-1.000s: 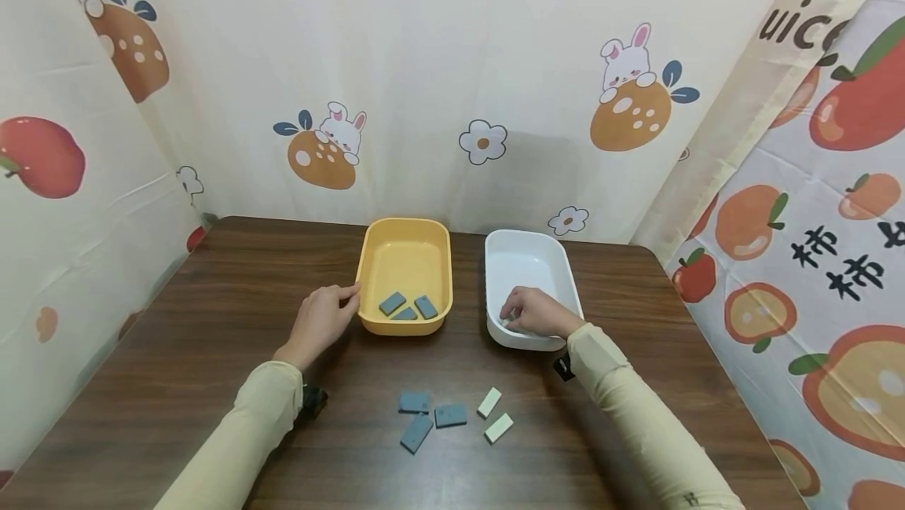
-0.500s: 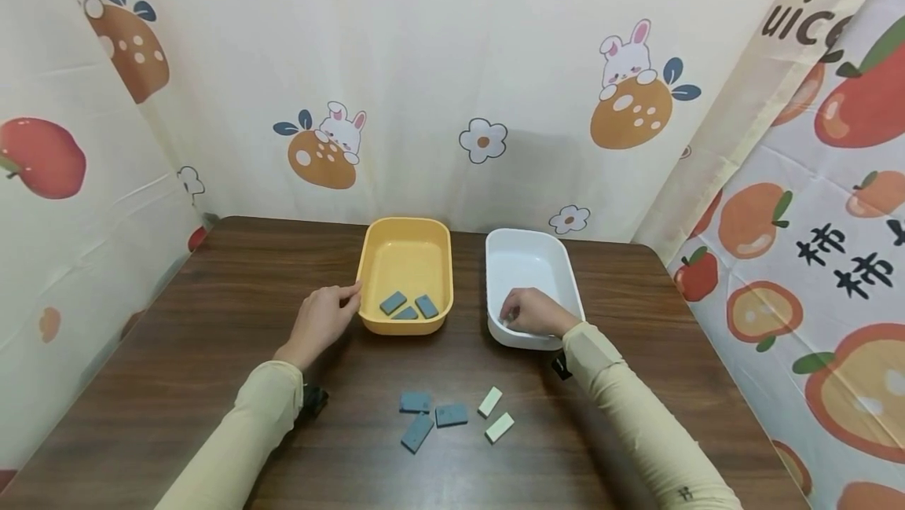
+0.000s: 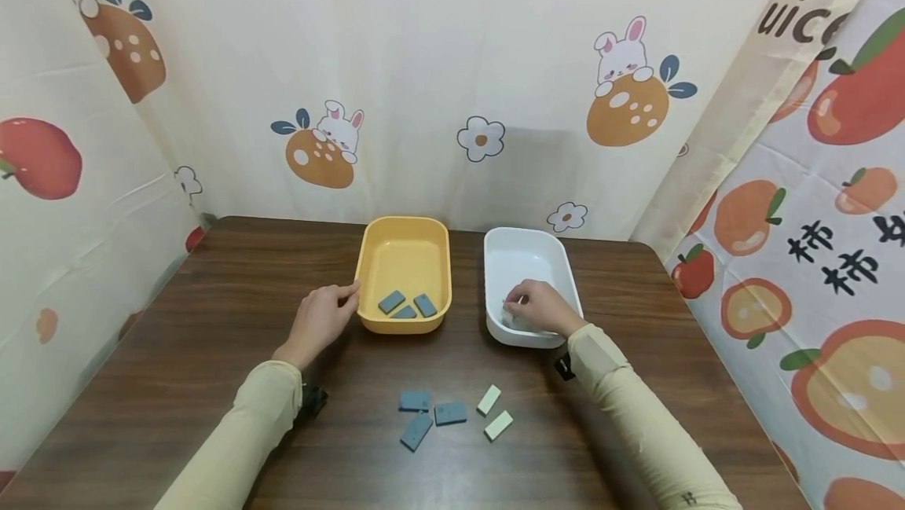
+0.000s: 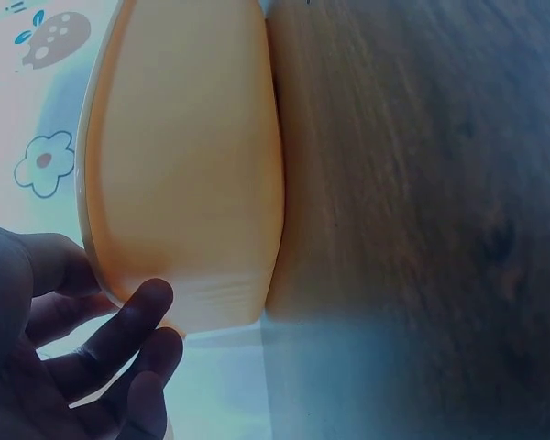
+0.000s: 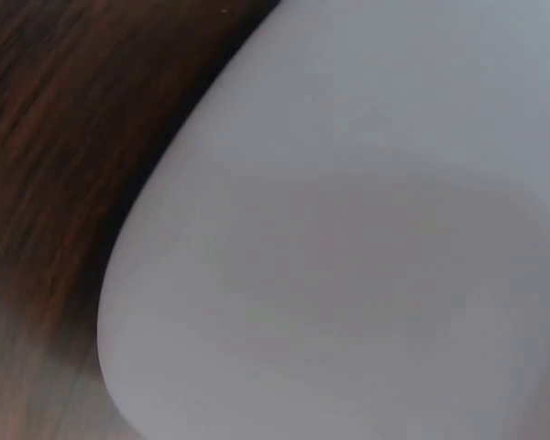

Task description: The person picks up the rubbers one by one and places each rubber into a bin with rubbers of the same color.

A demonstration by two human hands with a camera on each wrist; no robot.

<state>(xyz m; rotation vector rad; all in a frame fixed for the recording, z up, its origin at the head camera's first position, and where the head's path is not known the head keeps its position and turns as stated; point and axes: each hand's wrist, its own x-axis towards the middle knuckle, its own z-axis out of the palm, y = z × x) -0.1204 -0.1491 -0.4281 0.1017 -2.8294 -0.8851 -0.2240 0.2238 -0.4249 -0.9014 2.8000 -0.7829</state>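
At the near left corner of the yellow tray [image 3: 408, 258], my left hand [image 3: 320, 327] pinches the rim between thumb and fingers. The left wrist view shows fingertips [image 4: 152, 298] against the yellow outer wall [image 4: 188, 165]. My right hand [image 3: 543, 308] reaches into the near end of the white tray [image 3: 522, 258], fingers bent downward. Something pale shows under its fingertips, and I cannot tell whether they hold it. White tray wall [image 5: 348, 229] fills most of the right wrist view, with the fingers out of sight. Three blue-grey blocks [image 3: 392, 302] lie in the yellow tray.
On the brown table [image 3: 212, 337], in front of the trays, lie three more blue-grey blocks [image 3: 450, 413]. Two pale green blocks [image 3: 498, 426] lie to their right. A patterned curtain [image 3: 424, 86] hangs behind the table's far edge, and another cloth [image 3: 792, 258] hangs on the right.
My right hand has risen slightly inside the white tray, and more of the pale shape beneath its fingers shows. My left hand stays at the yellow rim. The blocks have not moved.
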